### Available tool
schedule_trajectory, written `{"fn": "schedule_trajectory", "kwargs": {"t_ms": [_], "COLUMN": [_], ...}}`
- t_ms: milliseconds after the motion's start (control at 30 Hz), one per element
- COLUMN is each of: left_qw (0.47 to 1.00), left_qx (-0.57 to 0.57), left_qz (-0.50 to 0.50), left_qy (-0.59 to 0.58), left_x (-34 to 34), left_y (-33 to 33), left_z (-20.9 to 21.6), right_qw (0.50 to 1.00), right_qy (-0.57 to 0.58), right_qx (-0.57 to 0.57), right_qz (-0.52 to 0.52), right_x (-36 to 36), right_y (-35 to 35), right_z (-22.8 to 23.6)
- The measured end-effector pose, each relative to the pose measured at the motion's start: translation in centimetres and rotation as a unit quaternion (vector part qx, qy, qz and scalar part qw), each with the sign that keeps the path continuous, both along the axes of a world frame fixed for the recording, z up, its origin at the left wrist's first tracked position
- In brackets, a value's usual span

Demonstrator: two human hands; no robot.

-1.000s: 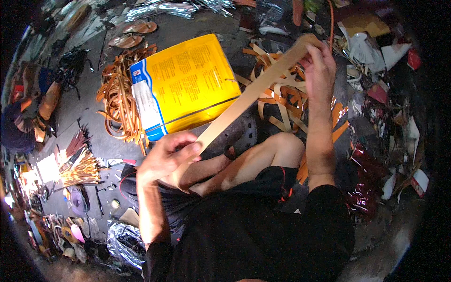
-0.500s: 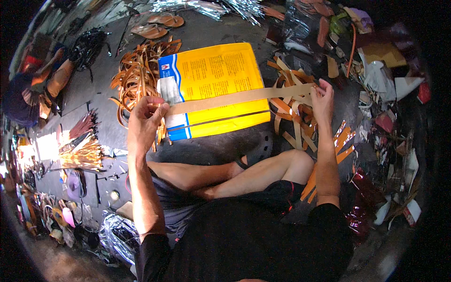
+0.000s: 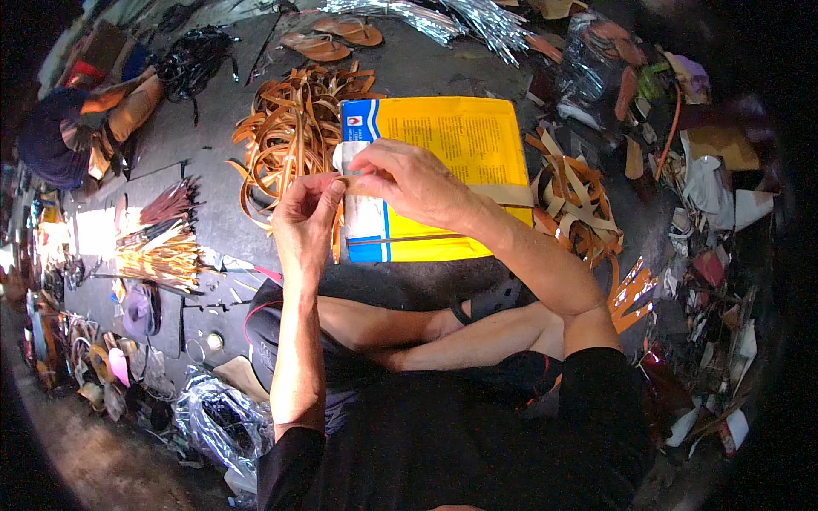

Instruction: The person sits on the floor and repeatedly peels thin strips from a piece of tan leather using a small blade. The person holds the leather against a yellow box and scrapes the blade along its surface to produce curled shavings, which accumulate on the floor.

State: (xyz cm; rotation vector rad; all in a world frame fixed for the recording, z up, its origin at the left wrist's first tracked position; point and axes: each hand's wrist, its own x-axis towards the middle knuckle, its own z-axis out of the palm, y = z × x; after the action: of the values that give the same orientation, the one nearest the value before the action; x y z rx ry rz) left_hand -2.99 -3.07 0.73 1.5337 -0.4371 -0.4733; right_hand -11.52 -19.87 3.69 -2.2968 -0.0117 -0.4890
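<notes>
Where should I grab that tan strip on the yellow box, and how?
I'd probably pinch the tan strip at its right end, coming from the right, thumb on top and finger underneath. It looks flat and thin, and that end lies uncovered at the right edge of the yellow box. The left hand and right hand crowd its other end.

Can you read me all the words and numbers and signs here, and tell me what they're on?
Yellow box: columns of dark print, too small and blurred to read.
Blue band on that box: a small red sign on a white square; the tiny marks under it are too small to read.
Tan strip across the box: no writing that I can see.
</notes>
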Motion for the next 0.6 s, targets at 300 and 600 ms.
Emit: {"fn": "schedule_trajectory", "kwargs": {"t_ms": [300, 600], "left_qw": [0.998, 0.994], "left_qx": [0.050, 0.003], "left_qz": [0.017, -0.027], "left_qy": [0.034, 0.103], "left_x": [0.1, 0.7], "left_y": [-0.5, -0.3], "left_z": [-0.2, -1.0], "right_qw": [1.000, 0.993], "right_qy": [-0.008, -0.064], "right_qx": [0.016, -0.101], "right_qz": [-0.011, 0.023], "right_x": [0.2, -0.1], "right_y": [0.0, 0.1], "right_z": [-1.5, -2.3]}}
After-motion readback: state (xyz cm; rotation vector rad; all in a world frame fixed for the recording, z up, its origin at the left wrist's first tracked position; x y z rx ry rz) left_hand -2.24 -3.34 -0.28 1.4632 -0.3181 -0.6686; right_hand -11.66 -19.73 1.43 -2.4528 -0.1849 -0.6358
